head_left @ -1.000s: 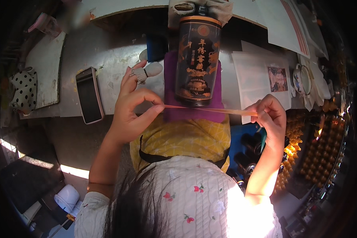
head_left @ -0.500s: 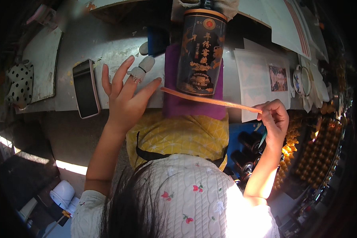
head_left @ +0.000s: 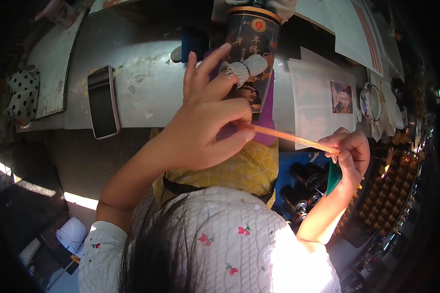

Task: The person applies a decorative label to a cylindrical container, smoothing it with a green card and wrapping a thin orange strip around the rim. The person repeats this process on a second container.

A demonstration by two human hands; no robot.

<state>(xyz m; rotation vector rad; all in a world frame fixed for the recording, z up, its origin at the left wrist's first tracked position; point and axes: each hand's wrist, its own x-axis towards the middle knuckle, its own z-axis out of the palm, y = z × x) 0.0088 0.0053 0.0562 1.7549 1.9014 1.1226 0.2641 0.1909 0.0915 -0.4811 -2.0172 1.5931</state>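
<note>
A thin, shiny copper-orange strip (head_left: 291,138) is stretched between my hands below a dark bottle (head_left: 268,44) with gold decoration. My left hand (head_left: 205,124) pinches its left end between thumb and forefinger, the other fingers raised over the bottle's front. One of those fingers wears a grey cloth finger cover (head_left: 253,67) bound with a dark band. At the strip's right end, my right hand (head_left: 352,149) grips it with closed fingertips. A flat green piece (head_left: 334,176) sticks out below that hand; how it is held is hidden. Under the bottle is a purple cloth (head_left: 268,124).
On the metal table (head_left: 146,93) lie a phone (head_left: 102,102) at left and paper sheets (head_left: 308,93) at right. A patterned cup (head_left: 371,100) stands beyond the sheets. Several dark bottles sit in a blue crate (head_left: 291,166) below right, near stacked gold pieces (head_left: 388,188).
My left hand has come right from beside the bottle and closed on the strip's free left end. My right hand has shifted slightly right and down, still holding the strip; more of the green piece shows.
</note>
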